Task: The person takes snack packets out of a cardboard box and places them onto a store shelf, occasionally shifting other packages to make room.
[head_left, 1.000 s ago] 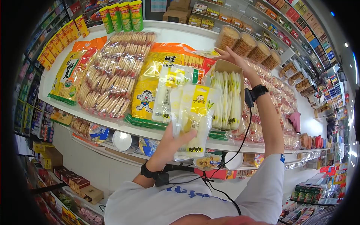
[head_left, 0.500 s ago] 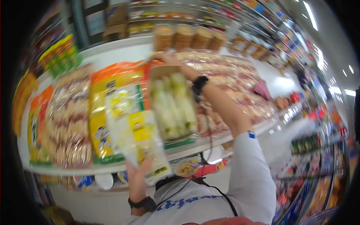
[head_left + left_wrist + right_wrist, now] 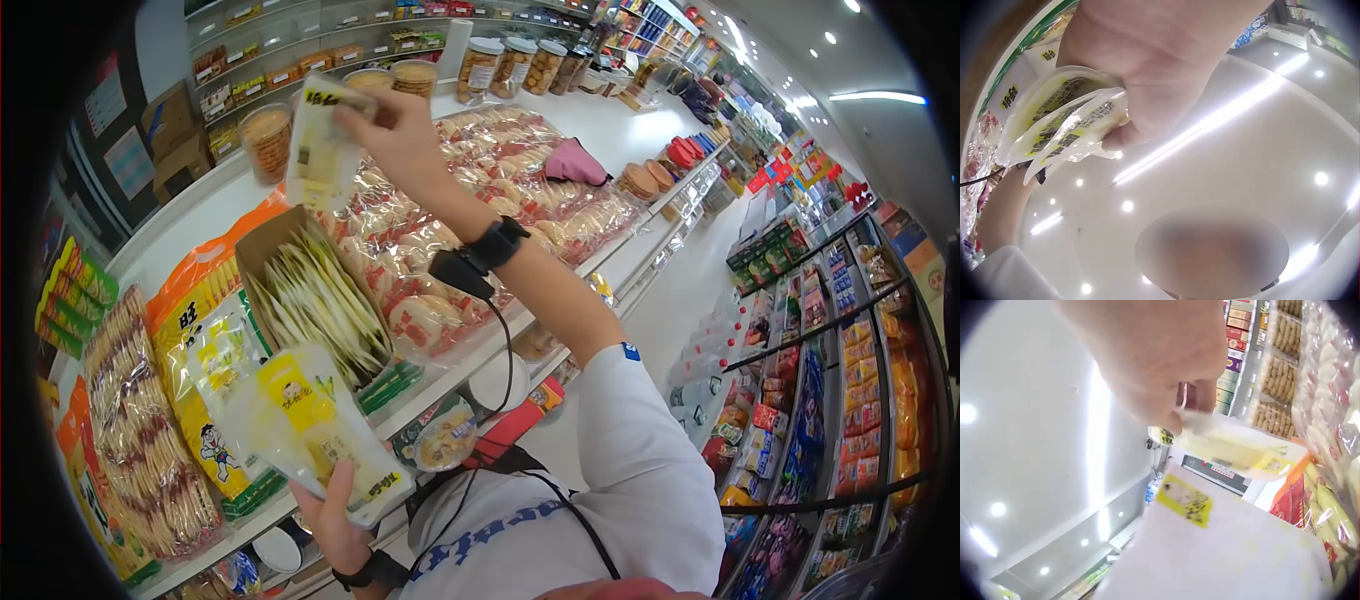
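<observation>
My left hand grips a few flat white-and-yellow snack packets, fanned out in front of my shirt. In the left wrist view the thumb and palm of that hand close on the packets' ends. Up above the counter, my right hand pinches a single similar packet, which hangs from the fingertips. The right wrist view shows this packet tilted. Below it stands an open cardboard box, filled with a row of leaning upright packets.
Left of the box lie a yellow snack bag and a long bag of skewered-looking biscuits. Right of it spread clear bags of wrapped round biscuits, with a pink cloth-like item on top. Clear jars stand along the back.
My right hand has come up from behind the box and now holds one packet. The packets in the box lean more. My head view has turned to the right; the left hand keeps its packets.
</observation>
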Demonstrator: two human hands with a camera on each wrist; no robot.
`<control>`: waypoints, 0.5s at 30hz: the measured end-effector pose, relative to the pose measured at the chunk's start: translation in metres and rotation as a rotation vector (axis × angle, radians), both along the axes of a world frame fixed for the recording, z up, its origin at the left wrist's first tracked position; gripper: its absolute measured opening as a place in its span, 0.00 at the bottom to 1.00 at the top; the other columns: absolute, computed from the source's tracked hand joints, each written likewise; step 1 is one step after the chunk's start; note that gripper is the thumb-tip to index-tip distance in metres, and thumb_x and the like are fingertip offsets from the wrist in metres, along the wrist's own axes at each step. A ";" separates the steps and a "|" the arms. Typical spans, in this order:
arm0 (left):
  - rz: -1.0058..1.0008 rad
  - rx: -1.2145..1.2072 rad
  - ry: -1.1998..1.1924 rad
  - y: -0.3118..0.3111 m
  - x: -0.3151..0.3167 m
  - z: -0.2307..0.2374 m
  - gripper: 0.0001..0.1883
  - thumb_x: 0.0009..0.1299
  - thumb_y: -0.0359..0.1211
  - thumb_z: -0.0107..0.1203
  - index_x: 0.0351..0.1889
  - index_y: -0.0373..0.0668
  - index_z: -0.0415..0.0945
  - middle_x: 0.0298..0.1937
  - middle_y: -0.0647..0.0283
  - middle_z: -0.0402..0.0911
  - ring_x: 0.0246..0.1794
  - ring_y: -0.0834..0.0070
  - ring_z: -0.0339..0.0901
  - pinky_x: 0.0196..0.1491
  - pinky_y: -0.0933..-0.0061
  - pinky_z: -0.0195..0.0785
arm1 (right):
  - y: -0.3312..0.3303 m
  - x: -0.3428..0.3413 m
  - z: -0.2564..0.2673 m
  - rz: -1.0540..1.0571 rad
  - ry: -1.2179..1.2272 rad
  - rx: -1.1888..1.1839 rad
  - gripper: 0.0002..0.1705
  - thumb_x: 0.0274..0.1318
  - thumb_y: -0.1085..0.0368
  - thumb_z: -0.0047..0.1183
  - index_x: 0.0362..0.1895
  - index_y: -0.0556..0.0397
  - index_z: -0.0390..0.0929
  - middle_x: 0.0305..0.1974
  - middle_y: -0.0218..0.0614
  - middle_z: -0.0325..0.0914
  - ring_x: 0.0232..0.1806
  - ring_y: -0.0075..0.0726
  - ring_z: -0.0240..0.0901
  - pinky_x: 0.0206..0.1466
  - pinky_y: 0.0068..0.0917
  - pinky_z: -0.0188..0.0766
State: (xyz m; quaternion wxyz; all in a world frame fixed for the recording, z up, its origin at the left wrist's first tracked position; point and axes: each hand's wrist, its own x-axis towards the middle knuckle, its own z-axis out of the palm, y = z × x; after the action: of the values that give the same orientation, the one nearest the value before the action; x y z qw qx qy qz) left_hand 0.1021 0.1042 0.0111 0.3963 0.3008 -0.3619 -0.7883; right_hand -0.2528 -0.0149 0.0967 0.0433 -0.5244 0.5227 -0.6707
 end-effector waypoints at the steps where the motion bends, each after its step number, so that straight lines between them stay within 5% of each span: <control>1: 0.007 0.021 -0.015 0.002 -0.002 0.001 0.34 0.72 0.25 0.55 0.76 0.34 0.56 0.59 0.40 0.78 0.46 0.51 0.85 0.48 0.53 0.82 | 0.016 0.003 0.009 0.030 -0.070 -0.036 0.15 0.64 0.65 0.63 0.50 0.63 0.85 0.37 0.36 0.87 0.35 0.20 0.78 0.39 0.24 0.75; 6: -0.059 0.019 -0.005 0.011 -0.010 -0.001 0.33 0.73 0.24 0.57 0.76 0.38 0.56 0.60 0.43 0.78 0.48 0.49 0.85 0.49 0.50 0.82 | 0.108 0.037 0.042 -0.077 -0.167 -0.047 0.18 0.69 0.67 0.59 0.58 0.63 0.83 0.43 0.32 0.87 0.41 0.16 0.79 0.44 0.21 0.76; 9: -0.069 0.068 0.002 0.017 -0.020 0.001 0.34 0.73 0.25 0.59 0.75 0.38 0.57 0.61 0.44 0.77 0.47 0.47 0.85 0.49 0.50 0.83 | 0.158 0.076 0.042 -0.129 -0.092 -0.166 0.17 0.68 0.69 0.58 0.59 0.60 0.83 0.48 0.35 0.87 0.46 0.23 0.82 0.46 0.22 0.77; 11: -0.116 0.068 -0.001 0.019 -0.028 0.003 0.34 0.75 0.27 0.59 0.76 0.38 0.56 0.64 0.46 0.76 0.53 0.49 0.84 0.53 0.50 0.81 | 0.190 0.098 0.030 -0.058 0.314 -0.212 0.19 0.65 0.71 0.57 0.60 0.55 0.83 0.51 0.39 0.87 0.52 0.36 0.85 0.51 0.26 0.79; 13: -0.081 0.119 0.136 0.022 -0.030 -0.008 0.33 0.77 0.30 0.57 0.77 0.39 0.56 0.65 0.48 0.75 0.58 0.53 0.82 0.58 0.54 0.79 | 0.218 0.120 0.014 0.166 0.683 -0.197 0.21 0.60 0.72 0.57 0.59 0.52 0.83 0.58 0.47 0.82 0.63 0.48 0.80 0.60 0.39 0.80; 15: -0.053 0.096 0.238 0.021 -0.015 -0.057 0.30 0.81 0.38 0.51 0.78 0.41 0.56 0.66 0.52 0.75 0.64 0.61 0.77 0.63 0.61 0.75 | 0.240 0.143 -0.004 0.283 0.887 -0.134 0.20 0.63 0.76 0.53 0.59 0.55 0.79 0.70 0.50 0.72 0.72 0.54 0.70 0.72 0.59 0.71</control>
State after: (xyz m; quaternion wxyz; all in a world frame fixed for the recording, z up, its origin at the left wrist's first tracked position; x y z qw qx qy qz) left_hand 0.0870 0.1250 -0.0457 0.4004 0.2141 -0.2820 -0.8452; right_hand -0.1102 0.2250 0.0922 -0.1269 -0.8283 0.3696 -0.4016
